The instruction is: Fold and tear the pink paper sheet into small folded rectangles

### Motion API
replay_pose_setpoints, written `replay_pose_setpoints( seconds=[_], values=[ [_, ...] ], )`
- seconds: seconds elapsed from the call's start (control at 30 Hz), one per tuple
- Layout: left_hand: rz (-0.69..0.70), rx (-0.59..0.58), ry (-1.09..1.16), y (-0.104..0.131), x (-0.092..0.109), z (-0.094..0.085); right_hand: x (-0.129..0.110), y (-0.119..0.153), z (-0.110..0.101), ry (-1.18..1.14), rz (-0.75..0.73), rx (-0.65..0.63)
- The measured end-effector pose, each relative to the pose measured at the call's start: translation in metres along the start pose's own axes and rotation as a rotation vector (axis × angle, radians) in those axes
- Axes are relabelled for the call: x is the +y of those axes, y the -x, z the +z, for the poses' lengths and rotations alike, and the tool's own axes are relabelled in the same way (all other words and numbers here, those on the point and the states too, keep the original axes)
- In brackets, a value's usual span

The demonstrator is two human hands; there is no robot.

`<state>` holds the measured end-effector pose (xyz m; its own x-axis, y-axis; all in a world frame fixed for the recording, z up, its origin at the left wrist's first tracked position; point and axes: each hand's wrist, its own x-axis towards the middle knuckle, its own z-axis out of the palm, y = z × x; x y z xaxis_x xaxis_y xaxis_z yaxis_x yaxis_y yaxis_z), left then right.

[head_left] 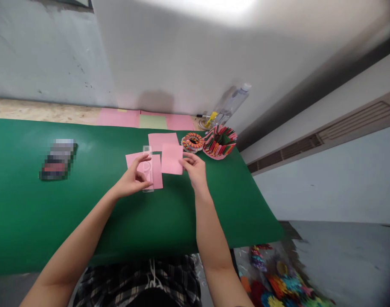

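My right hand [195,171] pinches the right edge of a pink paper sheet [172,159] between thumb and fingers. Below and to its left, a second pink sheet [157,172] lies on the green table, with a clear plastic ruler [146,168] across it. My left hand [133,175] is over this ruler, thumb and index finger apart in a C shape, their tips at its surface. Whether they press on it I cannot tell. Another pink sheet [163,140] lies just behind, partly covered by the held one.
A ring of folded paper [192,142] and a larger folded-paper piece [219,143] stand at the right. Behind them leans a clear bottle [235,101]. Pink and green sheets [152,121] lie along the wall. A blurred-out phone-like object [58,159] rests at the left of the green table [95,226].
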<state>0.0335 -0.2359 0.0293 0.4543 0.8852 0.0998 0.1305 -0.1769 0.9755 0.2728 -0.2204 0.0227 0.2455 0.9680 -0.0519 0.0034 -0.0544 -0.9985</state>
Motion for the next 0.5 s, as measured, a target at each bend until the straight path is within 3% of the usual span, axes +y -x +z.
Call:
replay_pose_setpoints(
  seconds=[0.13,0.23,0.3,0.37,0.5],
  values=[
    [0.134,0.045,-0.375,-0.004,-0.011,-0.002,0.002,-0.006,-0.023,0.542,-0.044,0.107],
    [0.218,0.026,-0.587,-0.007,-0.022,-0.002,0.002,-0.002,-0.022,0.927,-0.144,0.184],
    [0.252,-0.001,-0.678,-0.008,-0.029,-0.001,0.002,0.002,-0.011,1.035,-0.293,0.186],
    [0.265,-0.029,-0.742,-0.007,-0.036,0.000,0.002,0.002,0.006,1.041,-0.393,0.094],
    [0.251,-0.077,-0.867,-0.005,-0.048,0.000,0.001,-0.019,0.049,1.068,-0.340,-0.130]
  ],
)
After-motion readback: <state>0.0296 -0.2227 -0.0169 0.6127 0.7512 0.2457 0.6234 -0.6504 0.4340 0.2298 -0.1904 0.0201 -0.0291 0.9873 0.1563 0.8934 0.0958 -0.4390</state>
